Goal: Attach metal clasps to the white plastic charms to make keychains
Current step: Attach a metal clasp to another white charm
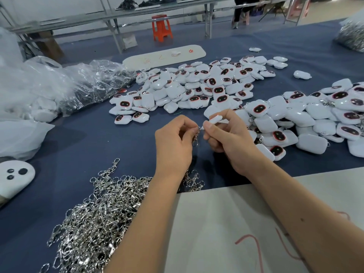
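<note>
My left hand (173, 142) pinches a metal clasp (196, 137) that hangs down between my two hands. My right hand (228, 138) grips a white plastic charm (215, 120) edge-on, its end meeting the top of the clasp. A big heap of loose silver clasps (94, 219) lies at the lower left. A pile of white charms with dark red-rimmed faces (197, 87) spreads over the middle of the blue table. A second pile of charms (307, 119), some with clasps showing, lies to the right.
Clear plastic bags (59, 89) with more parts fill the left side. A white foam board (226, 223) lies under my forearms, another white board (163, 56) beyond the charms. A white face-shaped piece (13, 178) sits at the left edge. An orange stool (162, 26) stands behind the table.
</note>
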A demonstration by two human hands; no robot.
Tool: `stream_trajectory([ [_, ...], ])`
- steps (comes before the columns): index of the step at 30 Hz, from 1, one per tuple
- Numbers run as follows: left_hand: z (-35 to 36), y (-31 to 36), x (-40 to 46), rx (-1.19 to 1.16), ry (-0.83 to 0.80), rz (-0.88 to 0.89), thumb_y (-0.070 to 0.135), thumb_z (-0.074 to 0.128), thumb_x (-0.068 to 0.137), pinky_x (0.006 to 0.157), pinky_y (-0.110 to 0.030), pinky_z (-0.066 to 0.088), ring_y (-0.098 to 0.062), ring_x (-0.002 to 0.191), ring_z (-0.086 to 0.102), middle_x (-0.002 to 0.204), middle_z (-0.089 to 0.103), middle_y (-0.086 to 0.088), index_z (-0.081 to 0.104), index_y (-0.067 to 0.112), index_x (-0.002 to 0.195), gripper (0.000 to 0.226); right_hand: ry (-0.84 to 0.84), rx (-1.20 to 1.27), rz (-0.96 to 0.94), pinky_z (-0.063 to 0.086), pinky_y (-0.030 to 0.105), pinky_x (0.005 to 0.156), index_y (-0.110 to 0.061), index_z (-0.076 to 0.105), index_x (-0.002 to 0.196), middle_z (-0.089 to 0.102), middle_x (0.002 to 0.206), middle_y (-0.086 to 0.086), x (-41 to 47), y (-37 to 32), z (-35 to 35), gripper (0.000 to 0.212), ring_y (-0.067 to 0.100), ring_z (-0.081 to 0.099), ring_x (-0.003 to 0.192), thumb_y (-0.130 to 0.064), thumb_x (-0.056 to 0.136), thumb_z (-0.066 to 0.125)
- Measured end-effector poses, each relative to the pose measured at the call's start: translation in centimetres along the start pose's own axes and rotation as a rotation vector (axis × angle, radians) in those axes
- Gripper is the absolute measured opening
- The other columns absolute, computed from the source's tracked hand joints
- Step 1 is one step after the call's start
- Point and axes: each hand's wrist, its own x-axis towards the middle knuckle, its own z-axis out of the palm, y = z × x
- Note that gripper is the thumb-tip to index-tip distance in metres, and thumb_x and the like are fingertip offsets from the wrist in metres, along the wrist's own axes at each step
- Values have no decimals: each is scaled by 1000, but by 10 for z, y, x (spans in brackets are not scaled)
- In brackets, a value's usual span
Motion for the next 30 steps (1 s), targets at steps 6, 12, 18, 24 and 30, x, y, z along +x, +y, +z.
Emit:
stream_trajectory([
  [6, -9, -3, 1, 130, -182, 92, 3, 69, 91, 70, -37, 52, -19, 71, 65, 72, 68, 5, 69, 20, 79, 20, -58, -14, 19, 33, 24, 46, -10, 54, 105, 63, 72, 13, 3, 3, -6, 18, 16, 40, 52, -16, 100, 70],
  [12, -12, -4, 2, 26, -182, 25, 4, 74, 89, 72, -30, 58, -13, 71, 69, 74, 72, 8, 73, 21, 80, 19, -102, 17, 10, 34, 24, 47, -9, 54, 106, 64, 73, 12, 2, 1, -6, 24, 16, 45, 54, -21, 96, 71],
  [18, 9, 7, -4, -261, -27, -263, 14, 74, 93, 82, -31, 60, -12, 84, 74, 82, 78, 5, 76, 19, 94, 5, -76, 97, -22, 32, 28, 50, -12, 54, 111, 64, 79, 12, 0, -4, -4, 11, 18, 46, 57, -13, 103, 61],
  [24, 8, 7, -2, -523, -140, -532, 10, 67, 99, 77, -22, 58, -13, 83, 67, 87, 77, -2, 75, 7, 102, 9, -87, 40, -60, 29, 28, 49, -11, 50, 119, 62, 79, 10, 0, -3, -3, 16, 16, 43, 54, -10, 105, 59],
  [30, 14, 12, -7, -671, 34, -546, 2, 63, 99, 74, -20, 58, -14, 76, 66, 80, 69, -7, 69, 5, 95, 8, -58, -3, -97, 30, 26, 47, -9, 55, 113, 61, 74, 9, 2, 2, -1, 28, 16, 38, 51, -24, 95, 70],
])
